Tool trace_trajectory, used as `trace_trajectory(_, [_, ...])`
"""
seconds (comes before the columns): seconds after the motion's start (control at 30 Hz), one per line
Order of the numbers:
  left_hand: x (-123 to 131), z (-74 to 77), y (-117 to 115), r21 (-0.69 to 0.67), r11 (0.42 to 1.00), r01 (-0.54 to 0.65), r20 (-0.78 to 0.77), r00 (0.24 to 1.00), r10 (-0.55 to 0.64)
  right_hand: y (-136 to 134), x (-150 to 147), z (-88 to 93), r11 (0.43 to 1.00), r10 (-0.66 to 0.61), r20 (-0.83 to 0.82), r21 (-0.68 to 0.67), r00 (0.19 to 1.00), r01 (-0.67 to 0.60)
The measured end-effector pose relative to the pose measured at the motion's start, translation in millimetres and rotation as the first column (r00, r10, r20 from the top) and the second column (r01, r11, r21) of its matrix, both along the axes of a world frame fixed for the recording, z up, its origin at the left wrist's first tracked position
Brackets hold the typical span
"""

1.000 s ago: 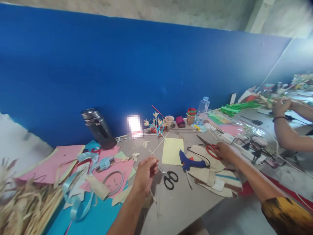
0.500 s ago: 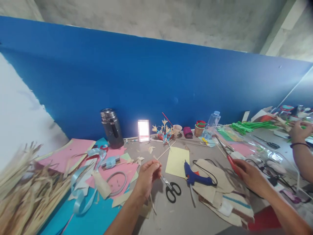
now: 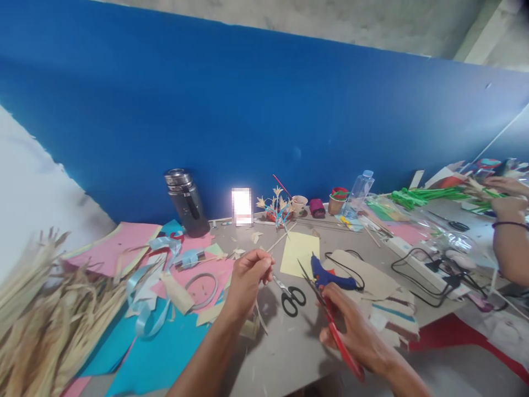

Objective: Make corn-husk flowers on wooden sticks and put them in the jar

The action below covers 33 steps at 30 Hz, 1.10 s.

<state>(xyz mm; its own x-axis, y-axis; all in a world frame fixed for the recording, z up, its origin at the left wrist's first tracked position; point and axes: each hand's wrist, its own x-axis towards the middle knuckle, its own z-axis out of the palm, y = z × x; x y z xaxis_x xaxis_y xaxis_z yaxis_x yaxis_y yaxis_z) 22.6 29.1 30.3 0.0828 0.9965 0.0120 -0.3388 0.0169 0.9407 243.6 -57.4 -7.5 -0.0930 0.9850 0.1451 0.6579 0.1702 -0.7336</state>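
My left hand (image 3: 253, 273) is closed in a pinch above the grey table; what sits between its fingertips is too small to make out. A thin pale strip (image 3: 262, 318) curves below it. My right hand (image 3: 351, 325) grips red-handled scissors (image 3: 339, 344), their dark pointed blades aimed up and to the left. Close to those blades lies a blue glue gun (image 3: 333, 278) with a black cord. Black-handled scissors (image 3: 293, 301) lie on the table between my hands. Behind them is a yellow paper sheet (image 3: 301, 251).
Dried husks (image 3: 45, 325), blue ribbon (image 3: 151, 325) and coloured paper fill the left. A dark flask (image 3: 188, 207), husk flowers (image 3: 278, 208) and a plastic bottle (image 3: 360, 193) stand along the blue partition. A power strip (image 3: 421, 267) and another person's arm (image 3: 510, 240) are at right.
My right hand has brought the red-handled scissors left and nearer to me, from beyond the cardboard to beside the glue gun. My left hand keeps its pinch. The view has tipped slightly.
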Motion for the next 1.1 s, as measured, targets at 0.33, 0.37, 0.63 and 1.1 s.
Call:
trace_trajectory(0.33, [3.2,9.5,-10.7,0.111,0.987,0.112,-0.253,0.964,-0.081,24.2,-24.1,21.2,0.995,0.098,0.068,0.004,0.993,-0.099])
trace_trajectory(0.37, [3.5,10.1,-11.5,0.113,0.987,0.113,-0.273,0.959,-0.078,25.4,-25.2,22.8,0.995,0.102,0.069,0.006,0.992,-0.103])
trace_trajectory(0.63, [4.7,5.5,-11.3,0.104,0.989,0.107,-0.359,0.931,-0.063,25.1,-29.2,25.2,0.998,0.058,0.112,0.003,0.992,-0.058])
trace_trajectory(1.1, [-11.1,2.2,9.4,-0.038,0.983,0.182,-0.246,0.951,-0.186,18.0,-27.1,24.4,0.998,-0.013,0.114,-0.052,0.993,0.019])
